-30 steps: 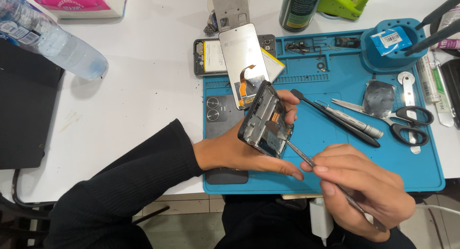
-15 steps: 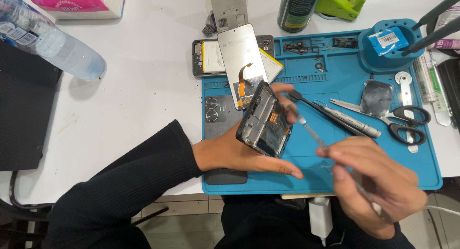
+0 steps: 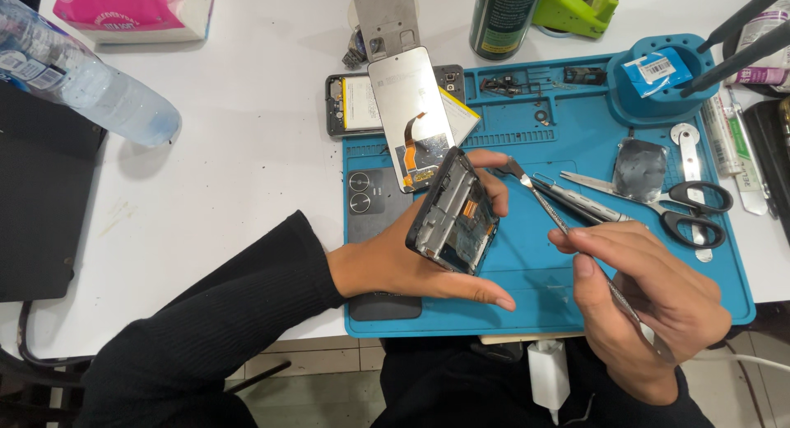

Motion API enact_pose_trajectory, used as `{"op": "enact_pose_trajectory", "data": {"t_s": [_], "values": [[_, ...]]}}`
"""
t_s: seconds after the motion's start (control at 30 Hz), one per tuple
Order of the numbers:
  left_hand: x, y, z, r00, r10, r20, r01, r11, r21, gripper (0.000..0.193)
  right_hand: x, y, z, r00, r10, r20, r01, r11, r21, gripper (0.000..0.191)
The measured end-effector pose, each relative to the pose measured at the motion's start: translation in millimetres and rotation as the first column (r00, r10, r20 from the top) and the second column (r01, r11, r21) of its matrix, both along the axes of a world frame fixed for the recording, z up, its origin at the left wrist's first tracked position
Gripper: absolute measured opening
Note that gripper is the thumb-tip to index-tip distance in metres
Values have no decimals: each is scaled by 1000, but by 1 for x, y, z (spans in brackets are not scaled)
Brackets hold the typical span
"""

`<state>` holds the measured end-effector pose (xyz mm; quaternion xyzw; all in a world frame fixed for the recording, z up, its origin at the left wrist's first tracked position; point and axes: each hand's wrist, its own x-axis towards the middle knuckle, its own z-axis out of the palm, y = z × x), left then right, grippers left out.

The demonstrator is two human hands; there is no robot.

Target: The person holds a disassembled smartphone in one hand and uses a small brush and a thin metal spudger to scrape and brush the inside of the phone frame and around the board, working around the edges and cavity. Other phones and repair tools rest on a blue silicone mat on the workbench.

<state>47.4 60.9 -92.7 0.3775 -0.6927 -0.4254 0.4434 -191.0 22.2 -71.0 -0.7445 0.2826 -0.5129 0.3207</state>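
Note:
My left hand point(image 3: 411, 259) grips an opened phone frame point(image 3: 454, 214), tilted up on its edge above the blue work mat point(image 3: 543, 313), its circuit side facing right. My right hand point(image 3: 646, 300) pinches a thin metal pry tool point(image 3: 547, 210) like a pen. The tool's flat tip sits near my left fingertips at the frame's upper right edge. A detached phone screen point(image 3: 407, 107) with an orange flex cable lies face down just beyond the frame.
A second opened phone point(image 3: 354, 107) lies at the mat's top left. Scissors point(image 3: 691, 210), tweezers point(image 3: 592, 199) and a metal plate point(image 3: 639, 166) lie on the mat's right. A water bottle point(image 3: 82, 86), a green can point(image 3: 502, 16) and a blue tool holder point(image 3: 658, 82) stand behind.
My right hand has lifted the pry tool from the frame's lower edge up to its upper right corner. The left hand tilted the frame a little more upright.

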Motion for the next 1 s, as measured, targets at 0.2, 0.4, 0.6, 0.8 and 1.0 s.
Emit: {"op": "enact_pose_trajectory", "data": {"t_s": [0.2, 0.4, 0.6, 0.8, 1.0], "values": [[0, -1, 1, 998, 12, 60, -7, 996, -89, 102, 1, 1, 1, 1000, -1, -10, 1, 1000, -9, 18], [-1, -3, 5, 997, 34, 72, -26, 993, -111, 86, -3, 5, 5, 999, -21, -30, 20, 1000, -7, 19], [0, -2, 4, 998, 38, 54, -33, 995, -95, 80, -15, 2, 1, 974, 225, 23, -222, 971, -84, 30], [0, -1, 1, 996, 39, 74, -31, 994, -105, 78, -17, -7, -4, 937, 343, -70, -349, 897, -272, 36], [0, -1, 1, 990, 67, 124, -36, 971, -237, 81, -9, 6, -2, 960, 276, -39, -277, 931, -239, 36]]}}
